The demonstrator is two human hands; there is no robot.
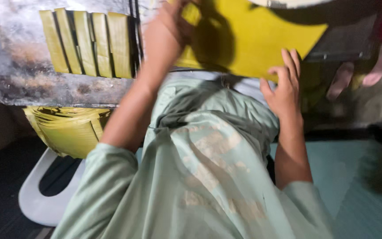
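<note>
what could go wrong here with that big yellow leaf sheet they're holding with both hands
1. The yellow leaf sheet is held only near its edges by the left hand and right hand; its unsupported middle could tear or crease.
2. The folded leaf strips stand close beside the left forearm on the metal tray; a sideways swing could knock them over.
3. The view is blurred, so the grip itself is hard to judge.
</note>
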